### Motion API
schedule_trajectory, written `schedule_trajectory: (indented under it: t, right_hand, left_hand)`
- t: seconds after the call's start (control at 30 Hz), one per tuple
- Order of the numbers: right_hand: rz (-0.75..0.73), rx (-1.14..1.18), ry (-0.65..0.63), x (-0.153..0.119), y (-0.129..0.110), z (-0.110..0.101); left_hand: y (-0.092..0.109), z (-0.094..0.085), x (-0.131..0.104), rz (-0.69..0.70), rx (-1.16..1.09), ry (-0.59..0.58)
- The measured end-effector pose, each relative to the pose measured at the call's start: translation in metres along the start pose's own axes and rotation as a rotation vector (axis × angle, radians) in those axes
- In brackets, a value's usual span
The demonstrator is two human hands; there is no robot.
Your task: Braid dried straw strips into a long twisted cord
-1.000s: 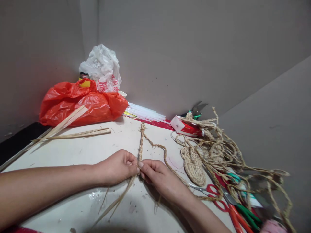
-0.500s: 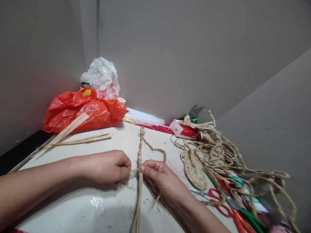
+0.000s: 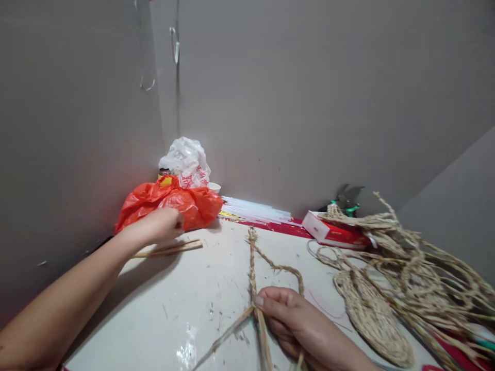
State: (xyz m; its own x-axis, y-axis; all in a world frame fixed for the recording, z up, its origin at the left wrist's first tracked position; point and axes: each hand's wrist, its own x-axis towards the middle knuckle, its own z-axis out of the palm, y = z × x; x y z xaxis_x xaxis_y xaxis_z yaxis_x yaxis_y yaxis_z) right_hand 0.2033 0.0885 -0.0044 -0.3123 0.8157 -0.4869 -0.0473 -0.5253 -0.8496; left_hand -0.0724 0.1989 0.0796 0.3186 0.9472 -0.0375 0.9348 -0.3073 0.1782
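Right hand [image 3: 299, 322]: thumb and finger clamped on the straw braid [image 3: 252, 268] on the table [image 3: 154, 330]; parted strands [image 3: 263, 335] call for steady pinching. Left hand [image 3: 164, 225]: reaching over dry strips [image 3: 191, 245], fingers curled, contents indiscernible.

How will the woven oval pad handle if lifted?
The woven oval pad probably flexes but keeps its outline, since its weave looks tight. It should be light, being straw-like fibre. Lying flat, it seems unlikely to roll.

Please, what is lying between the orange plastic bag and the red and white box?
A loose bundle of thin white strips lies between the orange bag and the box, in the head view.
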Motion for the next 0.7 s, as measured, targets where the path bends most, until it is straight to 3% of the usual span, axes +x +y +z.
schedule_trajectory:
  t: [0.13, 0.27, 0.37, 0.5, 0.6, 0.7]
  right_hand:
    - [0.000, -0.004, -0.015, 0.002, 0.002, -0.001]
    - [-0.002, -0.005, -0.029, 0.002, 0.003, -0.003]
    - [-0.005, -0.012, -0.029, 0.002, 0.004, -0.004]
    - [0.003, -0.031, -0.045, 0.004, 0.006, -0.004]
    - [0.011, -0.047, -0.047, 0.005, 0.005, -0.004]
    - [0.019, -0.068, -0.043, 0.005, 0.005, -0.004]
  left_hand:
    - [0.000, 0.019, 0.006, -0.006, 0.001, 0.004]
    - [0.004, 0.026, 0.008, 0.017, 0.001, 0.013]
    - [0.001, 0.015, 0.007, 0.011, 0.003, 0.086]
    - [-0.014, -0.018, 0.001, -0.125, 0.106, 0.243]
    - [-0.031, -0.034, -0.001, -0.269, 0.206, 0.173]
    - [-0.042, -0.030, 0.002, -0.318, 0.233, 0.067]
